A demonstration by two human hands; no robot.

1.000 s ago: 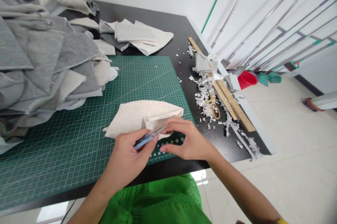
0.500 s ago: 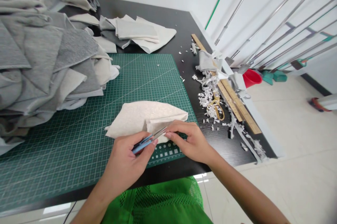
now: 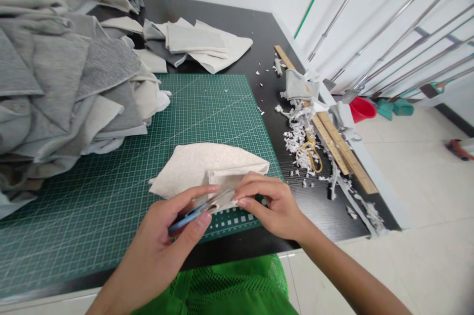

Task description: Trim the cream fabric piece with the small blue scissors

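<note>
A cream piece of fabric (image 3: pixel 200 162) lies on the green cutting mat (image 3: pixel 207 107) near its front right corner, with a part folded over at the right. My right hand (image 3: pixel 268 201) pinches the edge of that folded part between thumb and fingers. In my left hand (image 3: pixel 170 236) are small blue-handled thread snips (image 3: pixel 190 216), held between thumb and forefinger. Their metal blades point right, at the fabric edge close to my right fingertips. Whether the blades touch the cloth I cannot tell.
Grey and cream fabric pieces (image 3: pixel 66 78) are heaped at the left. Folded cream cloths (image 3: pixel 200 43) lie at the back. On the right are wooden rulers (image 3: pixel 333 147), yellow-handled scissors (image 3: pixel 313 154) and white scraps (image 3: pixel 296 132). A red bucket (image 3: pixel 363 109) stands on the floor.
My left hand has drawn back slightly to the left and down with the snips, its thumb and forefinger further apart. My right hand keeps its pinch on the fabric. The view has shifted slightly.
</note>
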